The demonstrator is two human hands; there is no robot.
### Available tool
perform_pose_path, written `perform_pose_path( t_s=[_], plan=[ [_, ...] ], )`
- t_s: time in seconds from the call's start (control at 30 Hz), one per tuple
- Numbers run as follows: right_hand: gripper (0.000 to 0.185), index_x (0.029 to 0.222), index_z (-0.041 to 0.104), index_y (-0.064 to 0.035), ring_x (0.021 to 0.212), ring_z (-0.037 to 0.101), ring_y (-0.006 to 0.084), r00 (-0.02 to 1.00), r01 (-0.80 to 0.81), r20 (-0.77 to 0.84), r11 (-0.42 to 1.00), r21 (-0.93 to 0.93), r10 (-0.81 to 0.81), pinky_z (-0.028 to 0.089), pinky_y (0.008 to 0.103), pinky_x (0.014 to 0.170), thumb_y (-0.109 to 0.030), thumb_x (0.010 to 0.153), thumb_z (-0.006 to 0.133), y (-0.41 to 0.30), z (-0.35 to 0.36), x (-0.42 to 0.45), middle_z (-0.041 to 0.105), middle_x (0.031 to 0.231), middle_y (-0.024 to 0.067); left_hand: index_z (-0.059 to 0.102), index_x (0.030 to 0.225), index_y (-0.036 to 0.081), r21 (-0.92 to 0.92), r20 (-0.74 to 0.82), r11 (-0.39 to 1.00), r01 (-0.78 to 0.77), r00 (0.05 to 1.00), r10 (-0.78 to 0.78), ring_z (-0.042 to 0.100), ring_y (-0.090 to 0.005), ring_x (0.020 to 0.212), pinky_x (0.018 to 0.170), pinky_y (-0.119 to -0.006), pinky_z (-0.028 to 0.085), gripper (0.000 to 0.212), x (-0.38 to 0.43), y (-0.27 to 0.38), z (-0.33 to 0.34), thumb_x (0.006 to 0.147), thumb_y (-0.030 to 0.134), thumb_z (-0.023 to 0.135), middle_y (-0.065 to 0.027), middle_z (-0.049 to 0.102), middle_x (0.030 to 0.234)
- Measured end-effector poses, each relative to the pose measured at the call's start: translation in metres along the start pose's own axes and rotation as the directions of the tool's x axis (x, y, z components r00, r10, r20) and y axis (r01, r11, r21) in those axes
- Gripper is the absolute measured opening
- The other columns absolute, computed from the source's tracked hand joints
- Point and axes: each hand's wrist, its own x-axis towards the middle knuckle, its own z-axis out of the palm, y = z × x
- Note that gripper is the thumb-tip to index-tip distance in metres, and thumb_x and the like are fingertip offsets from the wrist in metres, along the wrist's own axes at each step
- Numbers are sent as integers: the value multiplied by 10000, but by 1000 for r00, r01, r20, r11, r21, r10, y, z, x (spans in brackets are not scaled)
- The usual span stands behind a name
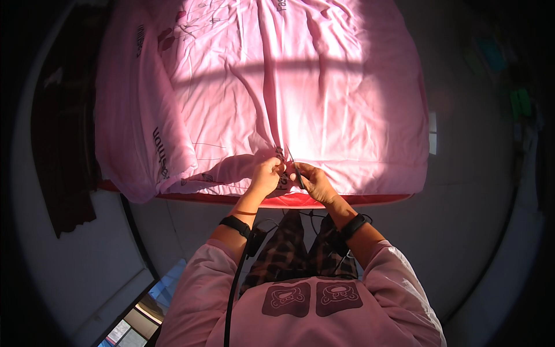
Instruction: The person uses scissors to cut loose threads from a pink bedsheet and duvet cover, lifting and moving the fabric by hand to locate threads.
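Observation:
A pink printed duvet lies wrinkled over the bed in front of me, its near end close to the mattress edge. My left hand pinches a gathered bit of its fabric beside some dark printed lettering. Just to the right, my right hand grips a small pair of scissors with dark handles. Their thin blades point away from me, over the sunlit cloth. Whether the blades touch the fabric I cannot tell. The exact spot pinched by my left fingertips is partly hidden.
Red mattress edging shows below the duvet. A folded, thicker part of the duvet bulges at the left. Beyond it stands a dark brown headboard-like panel. A black cable runs down past my left arm. Pale floor extends on the right.

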Motion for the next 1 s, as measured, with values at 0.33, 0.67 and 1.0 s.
perform_pose_path(
  t_s=[0.33,0.67,1.0],
  plan=[
    [427,1263,532,-47,607,424,52,988,118,-108,991,68,-110,327,203,553,-247,908,659,-94,-20,10,516,697,-30,650,923,6,-123,59,990,70,996,-63,620,-150,688,637,-300,485,142,-14,1,-30,875,139,641,-84,668,759],
    [464,1258,530,-32,656,483,71,969,-188,-167,982,-9,184,382,218,582,-281,893,673,-13,-101,-109,588,791,5,582,961,28,-616,-27,776,136,981,-193,491,-81,702,667,-233,410,91,-41,43,-110,928,103,542,0,558,837],
    [467,1254,538,-54,517,439,60,917,-219,-334,975,29,216,315,202,446,-338,896,635,1,-131,-162,595,717,-9,417,813,101,-753,107,653,82,994,-2,392,-76,581,516,-221,315,117,-13,108,-74,911,95,479,-10,454,668]
  ],
)
